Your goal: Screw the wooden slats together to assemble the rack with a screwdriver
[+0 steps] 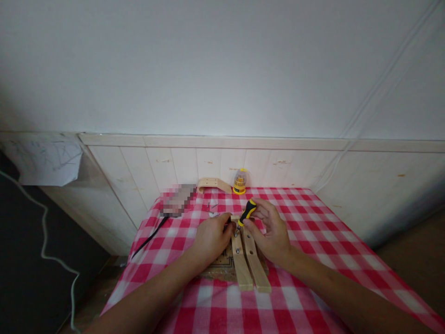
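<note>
My right hand (273, 228) grips a short black-and-yellow screwdriver (248, 211) by its handle. The screwdriver slants down to the left, its tip at the far part of a bent wooden strip (243, 269). My left hand (213, 235) is closed at that strip's far end, thumb and fingers close to the screwdriver tip. A screw (238, 251) stands in the strip nearer to me. Right beside it lies a second bent wooden strip (259, 266) with holes. Beneath both is a flat board with dark printed lines (221, 260), partly covered by my left hand.
A bent wooden piece (213, 182) and a yellow-capped clear container (239, 182) stand at the back by the wall. Several loose screws (212, 206) lie before them. A blurred-out object with a black strap (153, 234) is at the left. A red-and-white checked cloth (313, 241) covers the table.
</note>
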Motion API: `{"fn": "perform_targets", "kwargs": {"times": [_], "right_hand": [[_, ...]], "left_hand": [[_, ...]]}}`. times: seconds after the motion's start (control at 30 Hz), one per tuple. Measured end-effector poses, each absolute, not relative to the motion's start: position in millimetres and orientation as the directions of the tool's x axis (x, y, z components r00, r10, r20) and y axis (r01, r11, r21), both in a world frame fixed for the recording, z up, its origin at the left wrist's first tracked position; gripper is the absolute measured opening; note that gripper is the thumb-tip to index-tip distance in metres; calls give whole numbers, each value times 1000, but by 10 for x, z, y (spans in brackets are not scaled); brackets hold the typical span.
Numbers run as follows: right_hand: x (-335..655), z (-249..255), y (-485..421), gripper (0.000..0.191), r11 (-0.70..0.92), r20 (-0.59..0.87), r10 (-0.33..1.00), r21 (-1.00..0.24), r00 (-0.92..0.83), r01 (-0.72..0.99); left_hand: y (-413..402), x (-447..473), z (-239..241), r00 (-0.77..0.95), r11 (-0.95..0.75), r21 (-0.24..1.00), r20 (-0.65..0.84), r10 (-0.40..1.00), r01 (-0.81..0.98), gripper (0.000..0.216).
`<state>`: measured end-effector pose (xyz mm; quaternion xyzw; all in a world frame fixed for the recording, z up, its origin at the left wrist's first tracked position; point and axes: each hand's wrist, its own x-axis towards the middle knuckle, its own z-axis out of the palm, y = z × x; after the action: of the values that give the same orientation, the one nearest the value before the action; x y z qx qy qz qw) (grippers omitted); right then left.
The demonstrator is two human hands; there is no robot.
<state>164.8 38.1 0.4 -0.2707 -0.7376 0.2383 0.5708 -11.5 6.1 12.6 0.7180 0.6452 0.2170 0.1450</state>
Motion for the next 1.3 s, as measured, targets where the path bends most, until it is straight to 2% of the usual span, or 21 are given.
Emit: {"fn": "perform_targets", "kwargs": {"times": [0.17, 0.5, 0.83, 1.07, 1.3], "right_hand": [[1673, 64, 325, 49, 751, 727, 660, -648, -189, 129], [1691, 60, 231, 46, 770, 720, 629, -629, -293, 106], [1666, 165, 131, 42, 717, 678, 615, -693, -402, -71], [1659, 132, 147, 45, 748, 694, 628, -663, -352, 28], [1661, 102, 192, 51, 780, 725, 591, -625, -354, 23]], "left_hand": [[65, -117, 122, 75, -125, 485, 121, 990, 865, 26], [58, -104, 147, 69, -108, 494, 96, 993, 863, 26], [49, -107, 168, 69, -102, 501, 84, 994, 860, 25], [66, -113, 132, 68, -112, 497, 106, 992, 861, 27], [78, -118, 123, 78, -125, 489, 115, 990, 863, 27]]}}
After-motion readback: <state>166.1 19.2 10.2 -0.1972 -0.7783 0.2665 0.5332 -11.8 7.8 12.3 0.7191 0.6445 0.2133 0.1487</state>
